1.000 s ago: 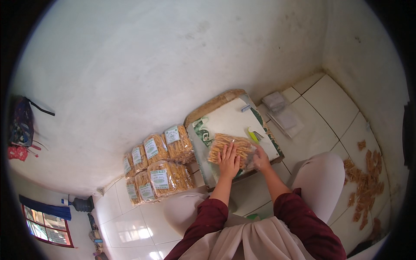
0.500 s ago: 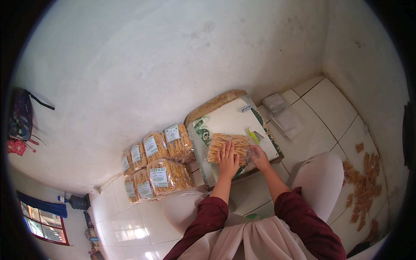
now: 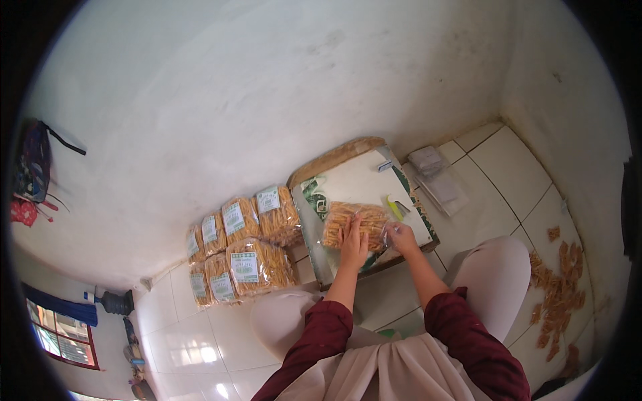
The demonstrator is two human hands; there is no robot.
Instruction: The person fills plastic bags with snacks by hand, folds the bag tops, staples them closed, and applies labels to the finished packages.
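A clear bag of orange-brown snack sticks (image 3: 348,217) lies flat on a white board (image 3: 358,184) set on a low box. My left hand (image 3: 353,242) presses down flat on the bag's near half, fingers spread. My right hand (image 3: 400,236) pinches the bag's right end, close to a yellow-green tool (image 3: 394,208) lying on the board. Both maroon sleeves come up from the lower edge.
Several filled, labelled snack bags (image 3: 244,244) are piled on the white tile floor left of the board. A stack of empty plastic bags (image 3: 431,167) lies by the wall at right. Loose orange snacks (image 3: 558,287) are spread on the floor at far right. My knees flank the board.
My right hand has shifted slightly along the bag's right end. The left hand stays pressed on the bag.
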